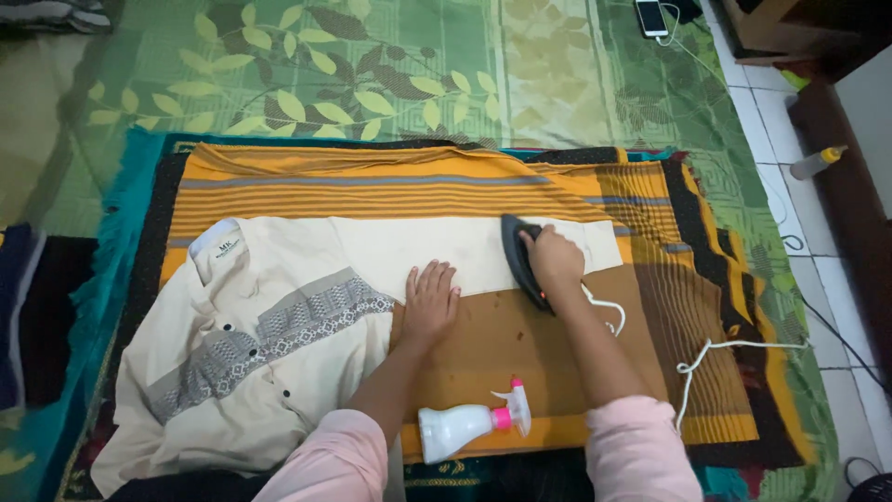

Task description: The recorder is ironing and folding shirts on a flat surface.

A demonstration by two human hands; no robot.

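1. The right hand (555,260) is clenched around the handle of a dark clothes iron (522,262), which stands on the cream shirt's sleeve (483,253), near the middle of the striped orange cloth (390,191).
2. The left hand (430,299) lies flat with fingers spread, grasping nothing; it presses the lower edge of the sleeve, just left of the iron.
3. The cream shirt (251,363) is spread over the left half of the cloth, collar toward the upper left, with a grey patterned band (279,330) and dark buttons running down its front; its lower left part reaches past the cloth's edge.
4. The iron's white cord (692,367) trails from under the right wrist across the brown part of the cloth toward its right edge.
5. A white spray bottle (465,426) with a pink neck lies on its side near the front edge of the cloth, between the two forearms.
6. The brown stretch in front of the hands and the orange stripes behind the sleeve lie uncovered.
7. The iron's soleplate is hidden against the fabric; both pink sleeves are cut off by the bottom edge.
8. A small white collar label (226,247) sits at the shirt's neck. On the green leaf-print sheet (325,65) behind, a phone (651,17) lies at the top edge; a small bottle with a yellow cap (818,162) lies on the tiled floor to the right.
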